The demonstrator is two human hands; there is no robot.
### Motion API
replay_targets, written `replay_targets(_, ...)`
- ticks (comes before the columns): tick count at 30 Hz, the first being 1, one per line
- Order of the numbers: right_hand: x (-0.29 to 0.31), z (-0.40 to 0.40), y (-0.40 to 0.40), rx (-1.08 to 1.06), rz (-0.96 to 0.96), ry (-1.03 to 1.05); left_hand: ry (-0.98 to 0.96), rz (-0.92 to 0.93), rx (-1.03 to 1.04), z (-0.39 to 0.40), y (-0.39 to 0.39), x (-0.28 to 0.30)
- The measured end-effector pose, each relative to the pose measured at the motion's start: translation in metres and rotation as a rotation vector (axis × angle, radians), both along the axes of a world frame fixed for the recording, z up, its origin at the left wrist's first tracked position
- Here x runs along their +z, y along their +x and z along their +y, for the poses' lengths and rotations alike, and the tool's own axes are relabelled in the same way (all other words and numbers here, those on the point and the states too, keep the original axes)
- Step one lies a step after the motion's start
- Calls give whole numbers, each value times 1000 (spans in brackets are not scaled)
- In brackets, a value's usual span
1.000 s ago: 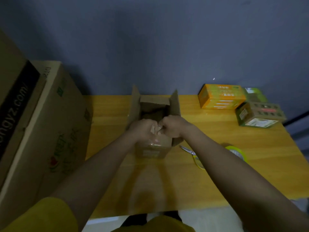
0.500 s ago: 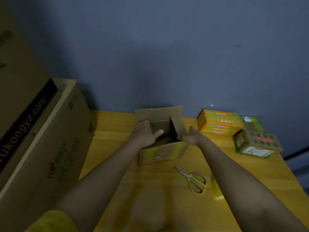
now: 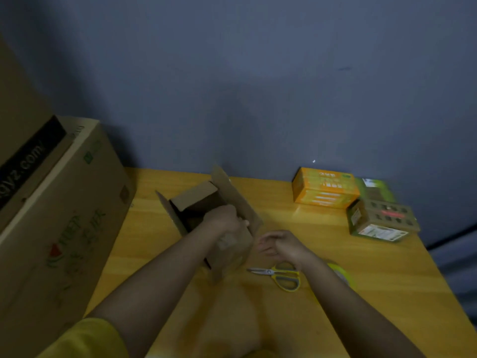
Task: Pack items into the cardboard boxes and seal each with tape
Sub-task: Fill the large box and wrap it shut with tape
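Note:
A small open cardboard box [image 3: 196,202] sits turned at an angle on the wooden table [image 3: 322,241], its flaps standing up. My left hand [image 3: 227,222] grips the box's near right wall at the rim. My right hand [image 3: 277,244] hovers just right of the box, palm up, fingers loosely curled, holding nothing. An orange item box [image 3: 324,189] and a brown-and-green item box [image 3: 382,222] lie at the table's back right. A green-yellow tape roll [image 3: 340,273] shows partly behind my right forearm.
Yellow-handled scissors [image 3: 280,275] lie on the table under my right wrist. A large cardboard carton [image 3: 64,215] stands at the left, with another box on top. A green flat item [image 3: 371,186] lies behind the orange box. A blue-grey wall backs the table.
The small box has been rotated to an angle, and my left hand now grips its right wall. My right hand has let go of the flap and drawn back beside the box.

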State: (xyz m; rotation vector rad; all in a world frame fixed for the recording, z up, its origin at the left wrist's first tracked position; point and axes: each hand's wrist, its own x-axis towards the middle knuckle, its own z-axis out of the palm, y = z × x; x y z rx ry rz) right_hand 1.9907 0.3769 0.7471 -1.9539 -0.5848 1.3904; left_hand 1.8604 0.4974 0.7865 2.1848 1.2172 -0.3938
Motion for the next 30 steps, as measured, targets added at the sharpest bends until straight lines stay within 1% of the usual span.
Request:
replay_targets(2, -16, -15, 10, -113, -32, 4, 34, 96, -38, -13, 3, -5)
replay_targets(3, -24, -23, 17, -161, -36, -8, 61, 112, -53, -19, 3, -7)
replay_targets(5, -37, -39, 28, -212, -39, -16, 108, 63, -66, -29, 3, -9)
replay_targets(7, -46, -54, 34, -211, -75, -26, 203, 1, -105, -35, 4, -10)
replay_targets(10, -62, -79, 46, -246, -149, -11, 401, 53, -159, -49, 7, -13)
replay_targets(12, -75, -95, 56, -229, -271, -17, 463, 109, -146, -55, 9, -18)
replay_targets(14, -83, -112, 62, -164, -441, -47, 487, 159, -81, -62, 8, -26)
replay_targets(15, -84, -120, 65, -145, -537, -58, 574, 162, -51, -67, 7, -31)
replay_targets(17, -93, -135, 70, -142, -702, 22, 811, 81, -29, -78, 7, -40)
replay_targets(18, -102, -144, 75, -150, -755, 47, 888, 39, -38, -85, 9, -45)
replay_targets(19, -109, -154, 79, -148, -782, 29, 931, -12, -42, -92, 11, -50)
replay_targets(21, -118, -169, 84, -77, -780, -121, 956, -103, -76, -106, 19, -58)
replay_targets(22, -122, -176, 85, -2, -774, -205, 968, -140, -115, -115, 24, -60)
replay_targets(23, -126, -182, 86, 111, -811, -276, 958, -177, -166, -123, 29, -64)
replay_targets(25, -134, -187, 87, 405, -975, -354, 867, -220, -260, -138, 38, -69)
replay_targets(26, -136, -188, 88, 502, -1044, -363, 810, -225, -298, -144, 43, -70)
replay_targets(28, -138, -183, 90, 573, -1128, -370, 682, -221, -344, -153, 47, -70)
replay_targets(30, -133, -177, 93, 578, -1170, -347, 468, -171, -343, -157, 55, -73)
